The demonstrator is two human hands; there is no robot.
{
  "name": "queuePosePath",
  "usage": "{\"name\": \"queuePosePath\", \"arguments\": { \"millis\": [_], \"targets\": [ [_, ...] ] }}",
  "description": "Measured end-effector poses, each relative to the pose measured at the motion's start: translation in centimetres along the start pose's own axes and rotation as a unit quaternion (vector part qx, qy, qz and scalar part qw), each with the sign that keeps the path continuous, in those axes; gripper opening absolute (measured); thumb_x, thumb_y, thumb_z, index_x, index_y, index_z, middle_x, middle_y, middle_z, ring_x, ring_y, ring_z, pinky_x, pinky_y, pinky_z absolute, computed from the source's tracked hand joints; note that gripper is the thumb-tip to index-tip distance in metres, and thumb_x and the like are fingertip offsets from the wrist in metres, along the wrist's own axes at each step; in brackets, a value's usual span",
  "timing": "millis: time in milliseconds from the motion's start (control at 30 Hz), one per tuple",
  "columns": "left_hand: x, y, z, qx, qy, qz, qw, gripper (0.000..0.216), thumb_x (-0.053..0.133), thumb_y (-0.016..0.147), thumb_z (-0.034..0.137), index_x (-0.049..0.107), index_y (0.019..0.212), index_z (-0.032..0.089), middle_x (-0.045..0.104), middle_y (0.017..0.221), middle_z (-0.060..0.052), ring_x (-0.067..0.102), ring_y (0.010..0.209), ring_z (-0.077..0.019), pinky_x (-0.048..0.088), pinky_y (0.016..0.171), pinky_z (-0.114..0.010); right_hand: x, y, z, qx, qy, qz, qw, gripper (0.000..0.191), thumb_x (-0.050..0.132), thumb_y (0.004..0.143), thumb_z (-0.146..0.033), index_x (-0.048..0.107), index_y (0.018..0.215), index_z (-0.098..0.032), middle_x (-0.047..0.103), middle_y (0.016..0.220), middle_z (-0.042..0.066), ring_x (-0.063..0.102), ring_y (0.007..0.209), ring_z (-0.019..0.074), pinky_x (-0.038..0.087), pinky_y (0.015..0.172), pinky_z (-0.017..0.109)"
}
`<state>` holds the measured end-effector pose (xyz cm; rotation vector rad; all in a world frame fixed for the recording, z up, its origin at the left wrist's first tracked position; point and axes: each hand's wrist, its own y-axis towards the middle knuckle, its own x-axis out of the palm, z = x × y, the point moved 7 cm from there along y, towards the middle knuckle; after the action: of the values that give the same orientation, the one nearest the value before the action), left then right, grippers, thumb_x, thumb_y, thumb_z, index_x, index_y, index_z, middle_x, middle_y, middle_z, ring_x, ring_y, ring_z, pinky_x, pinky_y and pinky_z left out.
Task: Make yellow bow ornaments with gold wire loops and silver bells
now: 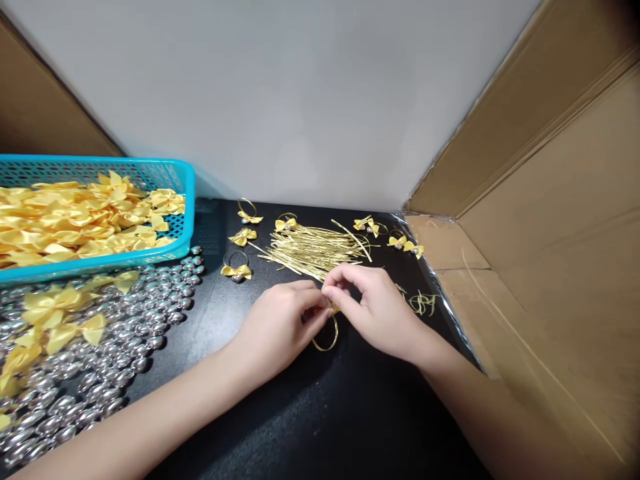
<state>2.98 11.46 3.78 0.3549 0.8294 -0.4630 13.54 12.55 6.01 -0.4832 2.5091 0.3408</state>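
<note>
My left hand and my right hand meet over the black table, fingertips pinched together. Between them is a gold twist tie, whose bent loop hangs below the fingers. A scrap of yellow bow shows at the pinch; the rest is covered by my fingers. Just beyond lies a pile of straight gold twist ties. Around it sit several yellow bows with a silver bead and a gold loop, such as the looped bow at left and another bow at right.
A blue basket full of yellow ribbon bows stands at the left. In front of it spread many silver beads, with loose bows on top. Short gold offcuts lie right. Cardboard walls and a white panel enclose the table.
</note>
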Motion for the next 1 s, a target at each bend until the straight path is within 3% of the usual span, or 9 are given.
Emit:
{"name": "queuePosePath", "arguments": {
  "millis": [133,333,600,867,1000],
  "targets": [
    [-0.3,-0.1,0.4,0.024,-0.019,0.014,0.999,0.019,0.059,0.087,0.014,0.065,0.069,0.015,0.062,0.067,-0.001,0.056,0.058,-0.0124,0.038,0.053,-0.022,0.1,0.3,1.0,0.038,0.024,0.009,0.999,0.014,0.055,0.084,-0.010,0.060,0.075,-0.018,0.058,0.065,-0.004,0.050,0.058,0.0094,0.036,0.050,0.020],
    [-2.2,-0.2,0.4,0.044,-0.043,0.096,0.993,0.015,0.060,0.087,0.014,0.067,0.073,0.015,0.066,0.068,0.000,0.056,0.057,-0.0110,0.040,0.054,-0.021,-0.7,0.3,2.0,0.066,0.043,0.048,0.996,0.011,0.058,0.084,-0.016,0.060,0.073,-0.017,0.054,0.062,-0.004,0.046,0.057,0.0094,0.037,0.053,0.021],
    [-3.8,-0.4,-1.7,-0.048,-0.114,0.176,0.977,0.013,0.065,0.087,0.027,0.072,0.080,0.019,0.070,0.074,0.000,0.061,0.064,-0.0125,0.045,0.056,-0.021,-0.8,-0.2,1.2,0.066,0.038,0.074,0.994,0.010,0.059,0.084,-0.019,0.063,0.075,-0.017,0.055,0.063,-0.003,0.047,0.058,0.0103,0.039,0.055,0.023],
    [-3.6,-0.4,-3.1,-0.113,-0.217,0.180,0.953,0.016,0.067,0.083,0.032,0.071,0.076,0.018,0.069,0.072,0.000,0.060,0.065,-0.0139,0.045,0.060,-0.024,-0.8,-0.9,-0.7,-0.009,-0.021,0.064,0.998,0.014,0.057,0.087,-0.016,0.062,0.074,-0.017,0.060,0.064,-0.002,0.051,0.057,0.0096,0.040,0.056,0.022],
    [-3.1,0.0,-3.2,-0.137,-0.295,0.142,0.935,0.017,0.070,0.080,0.033,0.072,0.074,0.017,0.067,0.067,0.000,0.055,0.061,-0.0117,0.043,0.057,-0.022,-0.6,-0.8,-0.6,0.007,-0.012,0.040,0.999,0.014,0.058,0.086,-0.015,0.062,0.072,-0.017,0.060,0.064,-0.002,0.050,0.057,0.0096,0.039,0.055,0.022]
  ]
}}
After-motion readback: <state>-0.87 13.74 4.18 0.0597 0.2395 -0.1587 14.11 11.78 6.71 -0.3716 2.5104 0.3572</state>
